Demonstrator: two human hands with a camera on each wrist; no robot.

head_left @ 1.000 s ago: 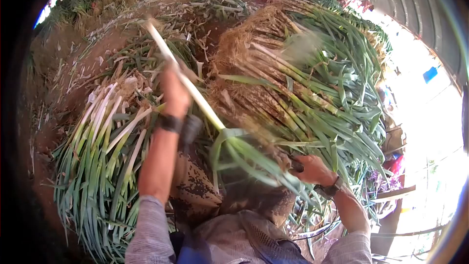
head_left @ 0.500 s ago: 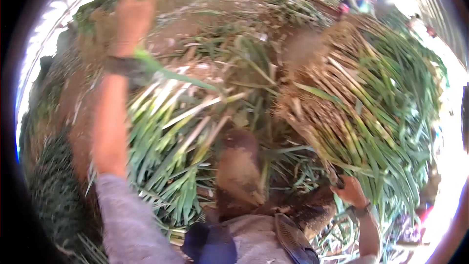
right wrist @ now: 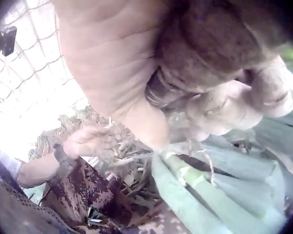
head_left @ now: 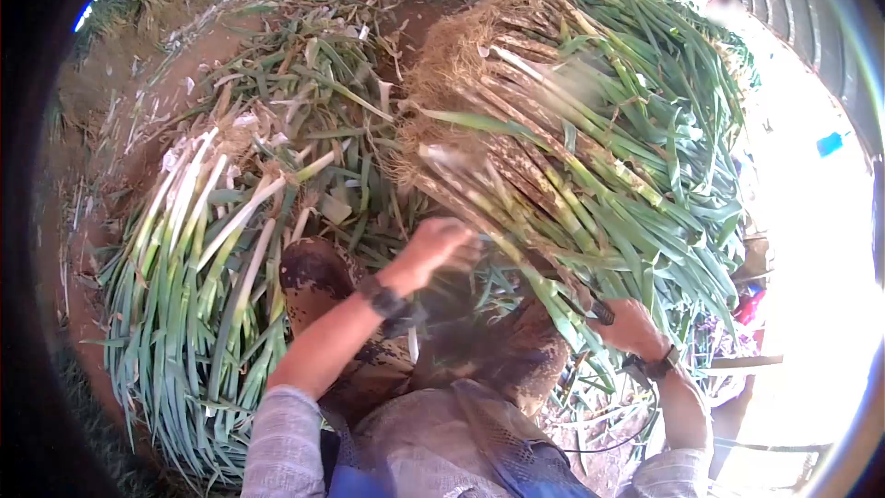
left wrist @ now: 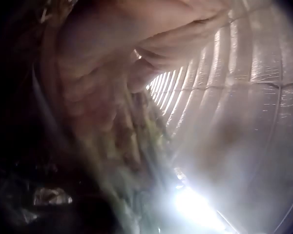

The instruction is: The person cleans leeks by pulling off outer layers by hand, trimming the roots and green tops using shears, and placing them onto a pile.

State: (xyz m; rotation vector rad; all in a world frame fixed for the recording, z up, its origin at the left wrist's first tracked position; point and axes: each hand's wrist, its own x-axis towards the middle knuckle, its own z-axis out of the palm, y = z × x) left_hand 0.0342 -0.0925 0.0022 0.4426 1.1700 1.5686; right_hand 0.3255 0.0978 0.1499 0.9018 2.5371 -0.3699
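My right hand (head_left: 629, 325) grips a dark-handled knife (head_left: 601, 312), held low at the near edge of a pile of untrimmed leeks (head_left: 544, 157) with muddy stems and brown roots. A leek (head_left: 516, 254) runs from that pile toward the right hand. In the right wrist view the green leek top (right wrist: 200, 185) passes right below the thumb. My left hand (head_left: 438, 244), blurred at the fingertips, is stretched out over my lap just left of this leek, its fingers loose. Blurred green stalks (left wrist: 132, 146) appear behind its fingers in the left wrist view.
On the left lies a heap of cleaned leeks (head_left: 198, 258) with white stems. Cut leaves and scraps (head_left: 323, 74) cover the ground ahead. My camouflage-clad knees (head_left: 318, 281) stand between the heaps. A ribbed curved wall (head_left: 784, 9) rises at the right.
The left hand swung far out to the left with a peeled leek, and is now back near the knees without it. The right hand stays low at the pile with its knife.
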